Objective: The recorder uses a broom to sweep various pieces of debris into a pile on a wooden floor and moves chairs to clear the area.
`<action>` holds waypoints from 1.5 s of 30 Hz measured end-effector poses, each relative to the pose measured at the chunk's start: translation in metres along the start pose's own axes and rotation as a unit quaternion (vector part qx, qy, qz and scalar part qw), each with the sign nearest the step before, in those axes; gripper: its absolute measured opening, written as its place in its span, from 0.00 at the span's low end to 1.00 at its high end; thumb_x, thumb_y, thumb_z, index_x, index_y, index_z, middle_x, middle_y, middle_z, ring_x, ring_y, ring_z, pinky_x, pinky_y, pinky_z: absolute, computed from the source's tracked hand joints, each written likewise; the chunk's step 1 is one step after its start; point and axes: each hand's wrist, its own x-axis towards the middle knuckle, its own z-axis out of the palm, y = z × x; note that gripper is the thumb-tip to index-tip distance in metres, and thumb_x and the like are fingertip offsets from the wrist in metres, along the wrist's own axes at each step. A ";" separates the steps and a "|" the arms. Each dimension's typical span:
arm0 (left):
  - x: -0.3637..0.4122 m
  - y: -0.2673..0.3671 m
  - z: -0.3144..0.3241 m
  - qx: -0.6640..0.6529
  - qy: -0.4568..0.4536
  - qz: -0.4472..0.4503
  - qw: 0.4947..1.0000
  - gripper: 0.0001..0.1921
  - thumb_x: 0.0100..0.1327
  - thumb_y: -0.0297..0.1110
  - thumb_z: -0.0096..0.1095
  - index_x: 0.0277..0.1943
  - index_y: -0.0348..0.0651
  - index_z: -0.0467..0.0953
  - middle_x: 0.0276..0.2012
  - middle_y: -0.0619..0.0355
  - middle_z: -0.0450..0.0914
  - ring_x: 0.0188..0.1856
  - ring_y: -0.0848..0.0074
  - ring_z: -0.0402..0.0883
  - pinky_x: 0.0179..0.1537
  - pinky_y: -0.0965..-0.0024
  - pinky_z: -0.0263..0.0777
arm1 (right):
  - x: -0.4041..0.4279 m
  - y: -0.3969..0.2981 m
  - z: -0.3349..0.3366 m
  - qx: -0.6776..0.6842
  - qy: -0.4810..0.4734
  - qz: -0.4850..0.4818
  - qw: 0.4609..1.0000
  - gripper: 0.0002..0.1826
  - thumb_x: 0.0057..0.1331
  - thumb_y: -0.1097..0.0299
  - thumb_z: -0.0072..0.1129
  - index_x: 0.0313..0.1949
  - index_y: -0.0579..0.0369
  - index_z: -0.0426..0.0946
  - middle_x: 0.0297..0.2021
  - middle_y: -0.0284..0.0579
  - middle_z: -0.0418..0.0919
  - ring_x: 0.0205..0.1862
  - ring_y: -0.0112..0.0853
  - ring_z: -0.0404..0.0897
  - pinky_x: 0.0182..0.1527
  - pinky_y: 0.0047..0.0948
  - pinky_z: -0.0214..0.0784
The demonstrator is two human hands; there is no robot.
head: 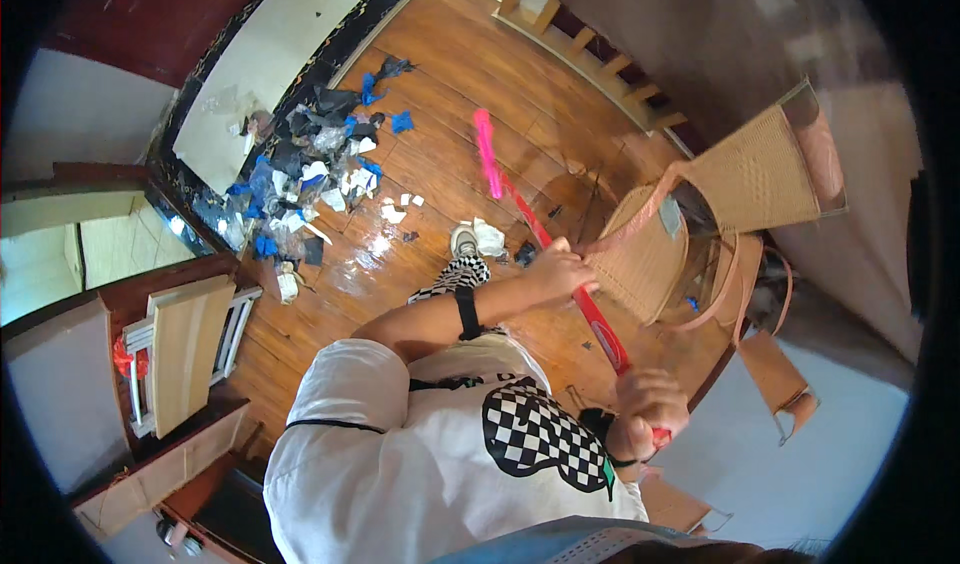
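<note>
Both hands are closed around the red handle of a long tool, probably a broom (591,324). My left hand (559,273) grips the shaft about midway, and my right hand (649,414) holds it near its top end, close to my body. The narrow bright pink head (487,153) points away from me, over the wood floor; whether it touches the boards I cannot tell. Left of it lies a heap of torn blue, black, white and clear plastic and paper scraps (311,163). A few white scraps (392,213) lie apart, and a crumpled white piece (489,237) lies beside my shoe.
Woven chairs (754,170) with curved arms stand at the right. A pale slab with a black patterned border (270,69) is at the upper left, partly under the scraps. A wooden board and white frames (191,354) lean at the left. A slatted wooden piece (581,39) runs along the top right.
</note>
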 end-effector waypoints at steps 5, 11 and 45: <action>-0.037 0.071 0.032 -0.070 -0.039 0.056 0.995 0.14 0.58 0.41 0.58 0.20 0.48 0.67 0.16 0.61 0.71 0.24 0.71 0.73 0.35 0.68 0.58 | -0.073 -0.046 -0.005 0.001 0.018 -0.045 0.999 0.16 0.50 0.69 0.54 0.10 0.54 0.60 0.07 0.36 0.63 0.08 0.29 0.62 0.15 0.28 0.58; -0.110 0.075 0.054 -0.095 -0.171 0.063 0.979 0.14 0.59 0.42 0.56 0.22 0.48 0.67 0.19 0.60 0.71 0.25 0.68 0.73 0.36 0.67 0.58 | -0.144 -0.039 0.043 -0.117 0.132 0.075 0.982 0.16 0.55 0.71 0.55 0.14 0.57 0.61 0.10 0.38 0.63 0.11 0.32 0.64 0.19 0.29 0.62; -0.183 -0.004 -0.132 0.004 -0.088 0.012 0.996 0.09 0.57 0.36 0.56 0.24 0.46 0.69 0.20 0.56 0.75 0.27 0.64 0.77 0.33 0.62 0.64 | -0.107 -0.037 0.212 0.030 0.146 0.028 0.988 0.15 0.57 0.71 0.52 0.16 0.58 0.61 0.11 0.41 0.65 0.13 0.36 0.65 0.21 0.35 0.63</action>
